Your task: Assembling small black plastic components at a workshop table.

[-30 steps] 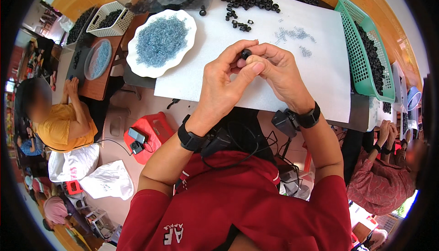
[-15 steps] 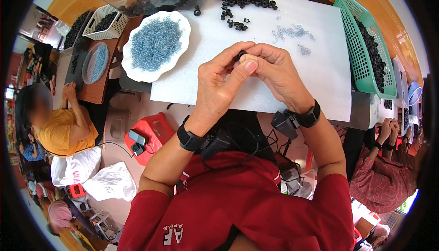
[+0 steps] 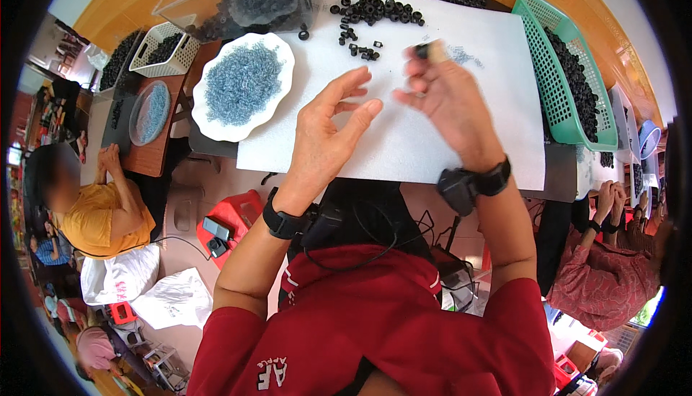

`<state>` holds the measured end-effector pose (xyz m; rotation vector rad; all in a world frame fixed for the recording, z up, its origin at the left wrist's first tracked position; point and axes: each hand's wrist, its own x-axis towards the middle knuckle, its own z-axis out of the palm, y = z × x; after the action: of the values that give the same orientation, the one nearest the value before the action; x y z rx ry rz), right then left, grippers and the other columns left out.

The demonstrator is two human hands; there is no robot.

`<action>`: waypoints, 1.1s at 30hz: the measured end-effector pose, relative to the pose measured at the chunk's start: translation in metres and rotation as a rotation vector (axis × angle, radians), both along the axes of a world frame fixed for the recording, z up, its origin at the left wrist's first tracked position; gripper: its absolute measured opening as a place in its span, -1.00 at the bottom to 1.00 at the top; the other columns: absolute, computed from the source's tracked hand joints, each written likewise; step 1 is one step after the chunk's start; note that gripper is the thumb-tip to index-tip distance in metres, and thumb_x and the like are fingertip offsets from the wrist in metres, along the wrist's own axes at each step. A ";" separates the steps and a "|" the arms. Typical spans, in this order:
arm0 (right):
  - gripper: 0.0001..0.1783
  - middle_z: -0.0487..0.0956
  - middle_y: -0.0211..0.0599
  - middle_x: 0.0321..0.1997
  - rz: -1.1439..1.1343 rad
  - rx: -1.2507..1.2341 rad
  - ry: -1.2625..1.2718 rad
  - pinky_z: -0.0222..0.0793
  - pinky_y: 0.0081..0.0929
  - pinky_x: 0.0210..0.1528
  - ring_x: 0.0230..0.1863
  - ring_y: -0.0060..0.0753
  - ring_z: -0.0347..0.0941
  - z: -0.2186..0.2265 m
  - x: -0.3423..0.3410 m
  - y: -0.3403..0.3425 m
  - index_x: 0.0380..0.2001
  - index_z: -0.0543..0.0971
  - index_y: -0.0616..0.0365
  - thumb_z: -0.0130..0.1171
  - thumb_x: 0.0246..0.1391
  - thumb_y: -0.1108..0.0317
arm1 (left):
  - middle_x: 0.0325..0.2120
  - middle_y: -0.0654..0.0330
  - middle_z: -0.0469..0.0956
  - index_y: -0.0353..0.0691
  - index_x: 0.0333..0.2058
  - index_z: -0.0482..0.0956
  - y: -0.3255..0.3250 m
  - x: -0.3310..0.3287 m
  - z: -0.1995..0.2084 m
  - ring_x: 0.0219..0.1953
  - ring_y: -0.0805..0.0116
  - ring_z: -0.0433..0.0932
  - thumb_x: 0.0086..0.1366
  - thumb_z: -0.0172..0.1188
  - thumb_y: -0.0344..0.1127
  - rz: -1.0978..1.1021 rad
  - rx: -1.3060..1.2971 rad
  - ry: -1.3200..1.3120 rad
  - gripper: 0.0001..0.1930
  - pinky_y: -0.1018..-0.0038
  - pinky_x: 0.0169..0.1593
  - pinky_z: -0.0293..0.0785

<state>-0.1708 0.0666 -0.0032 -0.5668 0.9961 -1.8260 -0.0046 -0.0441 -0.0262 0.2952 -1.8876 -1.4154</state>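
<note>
My right hand (image 3: pixel 450 104) pinches a small black ring (image 3: pixel 421 50), blurred, above the white foam sheet (image 3: pixel 432 143). My left hand (image 3: pixel 324 136) is spread, empty. Scalloped white plate (image 3: pixel 277 104) holds bluish wiry bits; loose black rings (image 3: pixel 371 10) beyond.

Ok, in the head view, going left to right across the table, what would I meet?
White slotted basket → white scalloped plate of bluish bits → left hand → right hand, a small black ring in its fingers → green basket of black rings.
</note>
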 end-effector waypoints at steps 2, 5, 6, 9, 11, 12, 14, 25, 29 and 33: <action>-0.59 0.54 -0.44 -0.31 -0.060 -0.169 0.016 0.42 -0.25 0.06 -0.32 -0.59 0.44 0.007 -0.037 0.015 -0.02 0.43 0.27 -0.05 0.31 0.13 | -0.08 0.09 0.59 -0.25 0.09 0.46 -0.002 0.007 0.000 -0.17 0.43 0.56 0.25 0.23 -0.30 0.019 0.078 -0.161 -0.57 0.50 -0.09 0.46; -0.77 0.52 -0.19 -0.24 -0.058 -0.427 -0.284 0.44 -0.43 -0.02 -0.28 -0.43 0.43 0.040 -0.108 0.045 -0.15 0.45 0.38 0.04 0.26 0.39 | -0.19 0.14 0.64 -0.26 0.03 0.52 -0.006 0.010 -0.007 -0.24 0.46 0.55 0.27 0.20 -0.31 0.030 0.080 -0.134 -0.64 0.55 -0.17 0.44; -0.79 0.50 -0.11 -0.23 -0.286 -0.422 -0.245 0.45 -0.44 -0.03 -0.26 -0.39 0.43 0.051 -0.122 0.055 -0.19 0.43 0.44 0.07 0.22 0.45 | -0.19 0.14 0.64 -0.26 0.03 0.52 -0.006 0.011 -0.009 -0.24 0.46 0.55 0.27 0.20 -0.31 0.034 0.080 -0.131 -0.64 0.55 -0.17 0.44; -0.77 0.45 0.04 -0.09 -0.146 -0.673 -0.428 0.41 -0.22 0.08 -0.01 -0.09 0.40 0.057 -0.216 0.113 -0.10 0.36 0.49 -0.08 0.21 0.57 | -0.21 0.14 0.65 -0.28 0.00 0.54 -0.005 0.008 -0.008 -0.27 0.49 0.53 0.28 0.19 -0.31 0.011 0.105 -0.146 -0.67 0.55 -0.20 0.43; -0.65 0.39 0.08 -0.03 -0.468 -0.683 -0.652 0.31 -0.07 0.20 0.06 -0.01 0.34 0.078 -0.235 0.140 0.04 0.26 0.54 -0.19 0.26 0.49 | -0.21 0.14 0.65 -0.27 -0.02 0.55 -0.003 0.009 -0.009 -0.27 0.47 0.54 0.28 0.19 -0.32 0.021 0.107 -0.137 -0.68 0.55 -0.20 0.42; -0.65 0.39 0.08 -0.03 -0.466 -0.685 -0.644 0.31 -0.07 0.20 0.06 -0.01 0.34 0.082 -0.238 0.150 0.04 0.26 0.54 -0.19 0.26 0.49 | -0.21 0.14 0.65 -0.27 -0.02 0.55 -0.003 0.008 -0.009 -0.27 0.47 0.54 0.28 0.19 -0.32 0.019 0.107 -0.129 -0.68 0.55 -0.20 0.42; -0.58 0.34 0.16 0.08 -0.456 -0.789 -0.738 0.25 -0.03 0.27 0.16 0.06 0.30 0.083 -0.242 0.154 0.10 0.21 0.55 -0.27 0.28 0.44 | -0.25 0.12 0.64 -0.28 -0.05 0.57 -0.004 0.010 -0.011 -0.26 0.39 0.56 0.27 0.19 -0.34 0.053 0.035 -0.117 -0.71 0.51 -0.19 0.44; -0.65 0.59 -0.44 -0.18 -0.183 0.460 0.781 0.44 -0.66 -0.22 -0.27 -0.68 0.43 0.053 -0.126 -0.010 -0.03 0.55 0.16 0.08 0.23 0.18 | -0.26 0.11 0.61 -0.31 -0.15 0.61 -0.001 0.014 0.000 -0.23 0.36 0.54 0.28 0.16 -0.40 0.038 -0.142 -0.189 -0.80 0.50 -0.11 0.44; -0.71 0.65 -0.16 -0.32 -0.145 0.634 1.421 0.46 -0.45 -0.23 -0.37 -0.35 0.54 0.016 -0.137 -0.052 -0.19 0.64 0.24 0.08 0.11 0.30 | -0.29 0.10 0.62 -0.32 -0.16 0.62 0.000 0.012 0.001 -0.24 0.32 0.55 0.27 0.16 -0.41 0.021 -0.168 -0.182 -0.81 0.48 -0.13 0.44; -0.71 0.65 -0.08 -0.31 -0.194 0.651 1.522 0.45 -0.37 -0.18 -0.33 -0.19 0.56 0.001 -0.142 -0.078 -0.20 0.64 0.24 0.08 0.11 0.32 | -0.30 0.10 0.62 -0.32 -0.19 0.62 0.000 0.011 0.002 -0.24 0.28 0.55 0.26 0.16 -0.42 0.021 -0.196 -0.161 -0.82 0.46 -0.14 0.44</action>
<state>-0.3123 -0.0110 -0.0024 -1.4911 2.5318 -0.8184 0.0067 -0.0440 -0.0246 0.3407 -2.1301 -1.2112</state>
